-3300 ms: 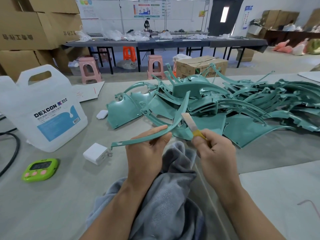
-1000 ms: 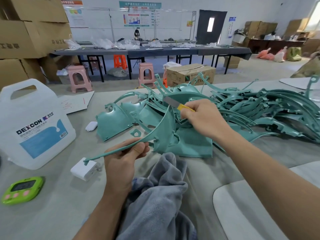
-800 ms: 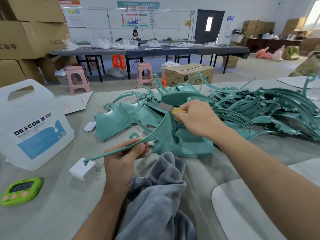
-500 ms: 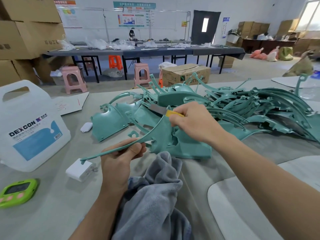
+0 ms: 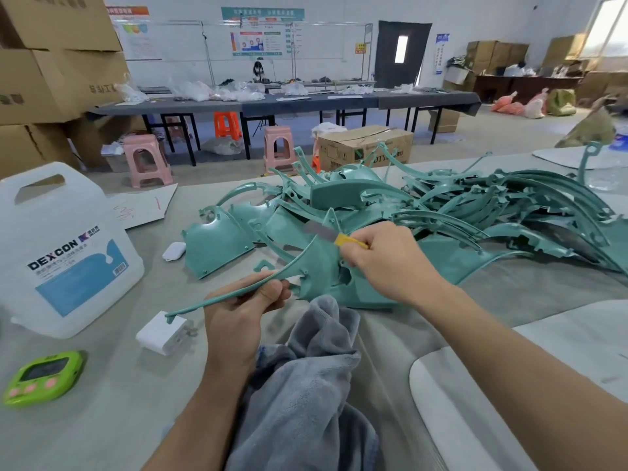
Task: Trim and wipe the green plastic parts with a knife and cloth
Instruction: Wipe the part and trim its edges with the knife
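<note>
My left hand (image 5: pixel 239 317) pinches the thin curved arm of a green plastic part (image 5: pixel 307 263), holding it above the table. My right hand (image 5: pixel 390 263) grips a knife (image 5: pixel 324 232) with a yellow handle; its grey blade lies against the part's upper edge, pointing left. A grey cloth (image 5: pixel 306 379) lies bunched under my left forearm, near the table's front edge. A large pile of green plastic parts (image 5: pixel 475 212) spreads across the table behind and to the right of my hands.
A white DEXCON jug (image 5: pixel 64 253) stands at the left. A green timer (image 5: pixel 42 377) lies at the front left and a white charger block (image 5: pixel 162 333) beside my left hand. A pale board (image 5: pixel 509 385) covers the table's front right.
Since 3.3 s ago my right hand has reached forward along the part. Over the last second the knife has slid slightly left along the upper edge; my left hand keeps its hold.
</note>
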{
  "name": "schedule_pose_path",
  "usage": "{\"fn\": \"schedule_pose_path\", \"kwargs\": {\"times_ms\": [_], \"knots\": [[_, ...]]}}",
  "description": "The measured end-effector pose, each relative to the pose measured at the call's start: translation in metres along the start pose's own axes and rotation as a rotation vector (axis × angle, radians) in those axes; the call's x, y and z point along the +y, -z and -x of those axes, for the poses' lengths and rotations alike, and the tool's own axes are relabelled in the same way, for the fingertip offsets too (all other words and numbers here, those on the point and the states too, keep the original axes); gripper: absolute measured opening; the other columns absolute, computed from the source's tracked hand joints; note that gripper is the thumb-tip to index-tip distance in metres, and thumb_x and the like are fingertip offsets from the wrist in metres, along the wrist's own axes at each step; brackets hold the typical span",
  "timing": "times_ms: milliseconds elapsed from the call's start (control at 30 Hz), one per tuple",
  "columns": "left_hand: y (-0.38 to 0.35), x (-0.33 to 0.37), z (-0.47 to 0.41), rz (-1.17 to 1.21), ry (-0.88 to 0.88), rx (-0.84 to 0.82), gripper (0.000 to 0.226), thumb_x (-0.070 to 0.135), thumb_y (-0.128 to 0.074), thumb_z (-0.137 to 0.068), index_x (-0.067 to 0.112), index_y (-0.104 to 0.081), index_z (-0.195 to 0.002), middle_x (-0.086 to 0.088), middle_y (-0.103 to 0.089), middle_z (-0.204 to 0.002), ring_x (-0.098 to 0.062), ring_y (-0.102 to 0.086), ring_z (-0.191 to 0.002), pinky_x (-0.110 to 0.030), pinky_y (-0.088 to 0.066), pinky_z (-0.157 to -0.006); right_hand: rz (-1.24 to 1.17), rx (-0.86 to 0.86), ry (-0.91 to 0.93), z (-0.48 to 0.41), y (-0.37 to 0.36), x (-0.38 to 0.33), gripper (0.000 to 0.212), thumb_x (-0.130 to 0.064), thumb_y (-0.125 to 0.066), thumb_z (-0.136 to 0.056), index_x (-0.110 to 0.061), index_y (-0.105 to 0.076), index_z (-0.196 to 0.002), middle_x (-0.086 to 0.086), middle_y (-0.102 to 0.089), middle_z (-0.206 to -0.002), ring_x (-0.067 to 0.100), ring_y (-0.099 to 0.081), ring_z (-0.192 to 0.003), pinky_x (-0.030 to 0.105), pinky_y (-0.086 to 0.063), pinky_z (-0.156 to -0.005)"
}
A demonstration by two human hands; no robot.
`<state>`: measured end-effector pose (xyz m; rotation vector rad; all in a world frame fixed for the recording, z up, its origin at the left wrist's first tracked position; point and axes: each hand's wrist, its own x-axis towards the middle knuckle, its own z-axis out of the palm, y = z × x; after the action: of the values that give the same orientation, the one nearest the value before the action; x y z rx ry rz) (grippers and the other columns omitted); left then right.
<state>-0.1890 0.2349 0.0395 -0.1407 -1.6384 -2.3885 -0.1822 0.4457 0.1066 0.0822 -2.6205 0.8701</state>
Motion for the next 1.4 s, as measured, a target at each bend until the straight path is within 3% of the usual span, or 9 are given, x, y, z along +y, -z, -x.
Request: {"fn": "schedule_pose_path", "kwargs": {"times_ms": [233,433,567,733,900,1033,1167,1267,1400], "knots": [[0.001,-0.001,0.0,0.0,-0.005,-0.005,0.016,0.001,-0.077,-0.077,0.016,-0.082,-0.081,-0.016,-0.076,-0.078,-0.024,-0.075,-0.069,-0.025,-0.06,-0.064,-0.12,-0.093,0.08,0.011,-0.008,-0.006,0.035,-0.032,-0.057,-0.084,-0.002,-0.057,-0.068,-0.007,-0.036,-0.045,0.009,-0.03,-0.044,0.023,-0.028,-0.043],[0.004,-0.002,-0.002,0.0,0.004,-0.003,0.011,0.013,-0.079,-0.071,0.012,-0.082,-0.081,-0.013,-0.077,-0.076,-0.021,-0.074,-0.067,-0.024,-0.059,-0.062,-0.014,0.179,-0.221,0.01,0.01,0.014,0.036,-0.029,-0.059,-0.088,-0.005,-0.055,-0.061,-0.003,-0.043,-0.044,0.015,-0.039,-0.047,0.033,-0.033,-0.052],[0.002,-0.001,-0.005,0.04,0.039,0.029,0.011,0.015,-0.078,-0.071,0.01,-0.08,-0.081,-0.011,-0.077,-0.076,-0.018,-0.074,-0.068,-0.024,-0.059,-0.063,-0.232,-0.019,-0.339,0.061,0.012,0.03,0.032,-0.04,-0.06,-0.082,-0.013,-0.066,-0.065,-0.004,-0.049,-0.045,0.009,-0.038,-0.042,0.026,-0.032,-0.047],[-0.007,0.012,-0.006,0.207,0.122,0.072,0.026,0.001,-0.069,-0.089,0.015,-0.081,-0.071,-0.008,-0.077,-0.075,-0.015,-0.074,-0.069,-0.024,-0.061,-0.066,0.162,-0.26,-0.541,0.112,0.011,0.055,0.035,-0.039,-0.062,-0.09,-0.012,-0.068,-0.068,0.004,-0.064,-0.054,0.01,-0.053,-0.048,0.021,-0.041,-0.048],[-0.004,0.029,-0.015,0.336,0.169,0.157,0.021,0.006,-0.066,-0.094,0.015,-0.079,-0.08,-0.006,-0.077,-0.079,-0.012,-0.075,-0.072,-0.023,-0.059,-0.065,0.709,0.156,-0.467,0.121,0.008,0.027,0.038,-0.065,-0.042,-0.093,-0.035,-0.06,-0.105,-0.008,-0.071,-0.094,0.02,-0.064,-0.092,0.037,-0.042,-0.083],[0.004,0.047,-0.029,0.399,0.162,0.175,0.007,0.013,-0.067,-0.095,0.013,-0.073,-0.093,-0.004,-0.078,-0.082,-0.01,-0.075,-0.076,-0.021,-0.058,-0.066,0.26,0.073,-0.297,0.129,-0.019,-0.026,0.05,-0.077,-0.046,-0.079,-0.045,-0.054,-0.117,-0.019,-0.063,-0.113,0.013,-0.058,-0.109,0.03,-0.042,-0.082],[0.012,0.052,-0.034,0.192,0.027,0.186,0.017,0.014,-0.069,-0.091,0.014,-0.079,-0.077,-0.005,-0.076,-0.074,-0.012,-0.071,-0.066,-0.02,-0.057,-0.063,-0.026,-0.283,-0.25,0.134,-0.067,-0.06,0.108,-0.073,-0.059,-0.066,-0.052,-0.006,-0.157,-0.025,-0.031,-0.155,0.008,-0.035,-0.143,0.024,-0.034,-0.109],[0.011,0.045,-0.029,-0.043,-0.109,0.186,0.013,0.017,-0.073,-0.079,0.021,-0.081,-0.069,-0.003,-0.072,-0.065,-0.013,-0.065,-0.059,-0.022,-0.055,-0.062,-0.257,-0.133,-0.285,0.123,-0.068,-0.061,0.078,-0.032,-0.073,-0.073,-0.06,-0.034,-0.133,-0.027,-0.06,-0.114,-0.001,-0.06,-0.108,0.001,-0.04,-0.084],[0.011,0.038,-0.025,-0.118,-0.132,0.143,0.004,0.019,-0.068,-0.067,0.019,-0.069,-0.063,-0.002,-0.062,-0.067,-0.019,-0.058,-0.072,-0.037,-0.051,-0.073,-0.576,0.033,-0.284,0.108,-0.031,-0.051,0.061,-0.006,-0.072,-0.055,-0.039,-0.07,-0.106,-0.013,-0.074,-0.088,0.0,-0.068,-0.078,0.017,-0.053,-0.069]]}}
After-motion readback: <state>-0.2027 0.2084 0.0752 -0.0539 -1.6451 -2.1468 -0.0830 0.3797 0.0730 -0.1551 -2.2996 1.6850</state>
